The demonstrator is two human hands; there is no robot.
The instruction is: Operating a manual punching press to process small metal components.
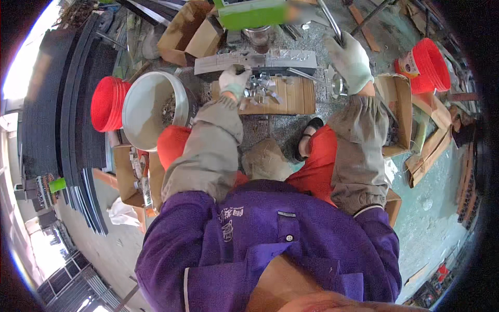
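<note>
My left hand (235, 82), in a white glove, is curled with its fingertips at the edge of a long grey metal base (286, 58). What its fingers pinch, if anything, is too small to make out. Just right of it, small shiny metal pieces (261, 87) lie heaped on a flat cardboard box (296, 96). My right hand (352, 63), also gloved, is raised at the upper right and closed around the dark grip of a metal lever (331, 18). Above the base is the bright green body of a machine (252, 14), partly cut off by the frame's upper edge.
A white bucket (148, 112) with metal bits and a red bucket (108, 104) stand left; another red bucket (429, 65) is right. Open cardboard boxes (397, 104) flank my legs. Dark long profiles (52, 104) are stacked far left. A metal rod (306, 75) slants beside the base.
</note>
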